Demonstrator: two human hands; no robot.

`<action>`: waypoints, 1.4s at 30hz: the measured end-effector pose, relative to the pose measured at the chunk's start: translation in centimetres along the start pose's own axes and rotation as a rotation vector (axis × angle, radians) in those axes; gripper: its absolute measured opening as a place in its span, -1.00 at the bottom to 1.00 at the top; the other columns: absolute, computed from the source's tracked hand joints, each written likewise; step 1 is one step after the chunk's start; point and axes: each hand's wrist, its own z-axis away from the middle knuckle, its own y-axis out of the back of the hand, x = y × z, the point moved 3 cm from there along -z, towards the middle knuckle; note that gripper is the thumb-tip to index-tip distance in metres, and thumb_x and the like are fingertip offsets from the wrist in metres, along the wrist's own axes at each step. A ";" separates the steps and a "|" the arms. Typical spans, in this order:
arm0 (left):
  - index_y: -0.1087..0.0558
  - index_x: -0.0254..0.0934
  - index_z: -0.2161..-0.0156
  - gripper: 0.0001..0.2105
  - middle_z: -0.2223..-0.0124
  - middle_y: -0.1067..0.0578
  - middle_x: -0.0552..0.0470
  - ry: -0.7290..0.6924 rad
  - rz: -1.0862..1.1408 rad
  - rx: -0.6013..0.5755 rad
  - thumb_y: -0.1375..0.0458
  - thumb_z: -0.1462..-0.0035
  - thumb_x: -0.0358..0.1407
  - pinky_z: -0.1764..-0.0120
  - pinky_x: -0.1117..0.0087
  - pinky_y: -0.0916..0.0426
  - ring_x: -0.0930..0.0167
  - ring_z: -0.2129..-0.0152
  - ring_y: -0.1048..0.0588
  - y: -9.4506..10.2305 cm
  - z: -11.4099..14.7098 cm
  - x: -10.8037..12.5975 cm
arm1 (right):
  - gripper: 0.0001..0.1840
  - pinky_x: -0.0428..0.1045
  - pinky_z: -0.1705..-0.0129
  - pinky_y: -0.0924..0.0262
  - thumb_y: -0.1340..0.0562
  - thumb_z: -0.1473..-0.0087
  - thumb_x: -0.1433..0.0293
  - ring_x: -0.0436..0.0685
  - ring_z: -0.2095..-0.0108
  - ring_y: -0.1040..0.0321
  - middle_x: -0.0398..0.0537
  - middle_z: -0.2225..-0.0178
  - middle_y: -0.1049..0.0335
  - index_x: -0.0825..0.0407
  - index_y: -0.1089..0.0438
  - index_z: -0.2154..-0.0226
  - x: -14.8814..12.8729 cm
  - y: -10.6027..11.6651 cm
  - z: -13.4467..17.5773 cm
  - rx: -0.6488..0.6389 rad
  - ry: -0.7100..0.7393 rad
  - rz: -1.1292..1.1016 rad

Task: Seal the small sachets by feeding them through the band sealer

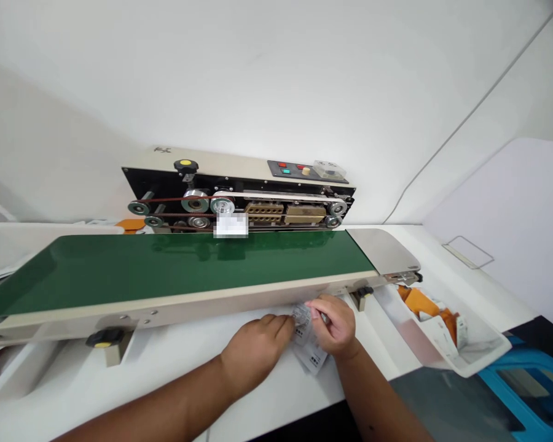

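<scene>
Just in front of the band sealer's conveyor, my left hand and my right hand meet over a few small packets. Fingertips of both hands pinch the top of a small clear plastic packet, the left from one side and the right from the other. Below it, white packets with dark print overlap; whether they hang from my fingers or lie on the table I cannot tell. On the band sealer, a pixelated white piece stands at the rollers, above the green belt.
A white bin with orange and white packets stands at the right. Another white bin is at the left behind the belt. Black knobs stick out under the conveyor's front edge. Something blue, maybe a stool, is at the lower right.
</scene>
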 end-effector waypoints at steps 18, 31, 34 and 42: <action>-0.45 -0.22 0.36 -0.81 0.55 -0.43 0.20 0.454 0.579 0.407 -0.24 -0.22 -0.17 0.53 0.53 -0.24 0.50 0.64 -0.37 2.3 0.3 -2.0 | -0.82 -0.06 0.43 -0.25 -0.21 -0.29 0.33 0.03 0.55 -0.35 -0.14 0.53 -0.48 -0.01 -0.53 0.26 0.7 -1.1 -0.4 -0.302 -0.084 -0.290; -0.34 -0.22 0.37 -0.80 0.49 -0.40 0.17 0.368 0.686 0.328 -0.21 -0.22 -0.21 0.48 0.51 -0.22 0.48 0.57 -0.36 1.4 0.2 -2.3 | -0.76 -0.13 0.45 -0.15 -0.24 -0.28 0.27 -0.02 0.52 -0.32 -0.19 0.53 -0.45 0.01 -0.54 0.35 0.5 -0.7 -1.1 -0.715 -0.267 -0.307; -0.33 -0.21 0.22 -0.86 0.43 -0.43 0.13 0.318 0.796 0.323 -0.16 -0.25 -0.21 0.45 0.49 -0.28 0.45 0.53 -0.40 1.3 0.1 -2.1 | -0.77 -0.14 0.48 -0.21 -0.27 -0.25 0.25 0.00 0.50 -0.37 -0.13 0.46 -0.52 0.03 -0.56 0.31 1.7 2.0 -2.3 -0.670 -0.466 -0.360; -0.30 -0.19 0.14 -0.86 0.35 -0.52 0.11 0.170 0.748 0.278 -0.15 -0.25 -0.25 0.39 0.43 -0.30 0.43 0.51 -0.40 -0.1 0.4 -1.0 | -0.62 -0.22 0.66 -0.12 -0.45 0.04 0.26 -0.08 0.67 -0.26 -0.19 0.63 -0.41 0.07 -0.47 0.17 10.2 11.7 -9.9 0.355 -0.817 -0.427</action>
